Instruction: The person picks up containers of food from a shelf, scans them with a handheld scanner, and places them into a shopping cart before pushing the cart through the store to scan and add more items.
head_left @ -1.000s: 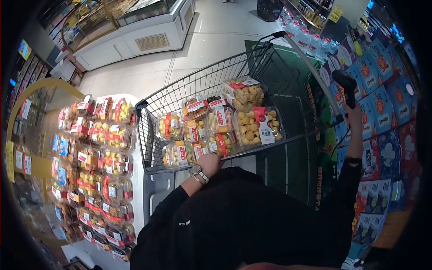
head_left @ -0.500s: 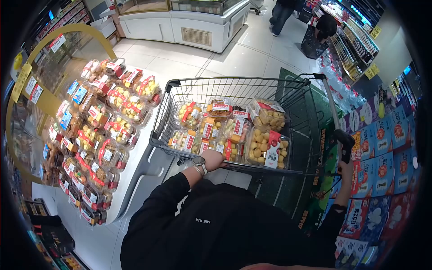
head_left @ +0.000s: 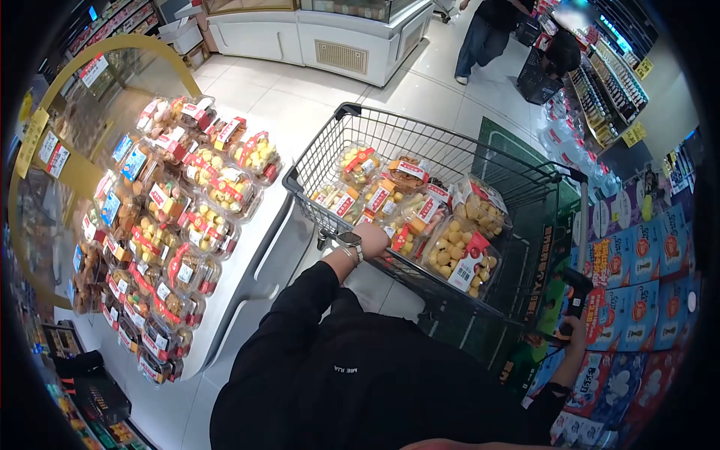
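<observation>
A dark wire shopping cart (head_left: 450,129) stands in front of me, at an angle. In it lie several clear plastic boxes of pastries with red and white labels, among them a large box of small round cookies (head_left: 444,253). My left hand (head_left: 370,240), with a watch at the wrist, is closed on the cart's near side rim, beside the boxes. At the right, my right hand (head_left: 574,334) is wrapped round the near end of the cart handle (head_left: 576,285). Its fingers are partly hidden.
A white display stand (head_left: 247,262) with stacked pastry boxes (head_left: 180,195) is close on the left. Stacked blue packages (head_left: 634,255) line the right. A white counter (head_left: 337,49) stands behind. Beyond the cart are a walking person (head_left: 484,37) and someone with a black basket (head_left: 538,79).
The cart has turned clockwise in view and shifted right, its far left corner now farther off. Both hands have stayed on it. The walking person has changed stride in the background.
</observation>
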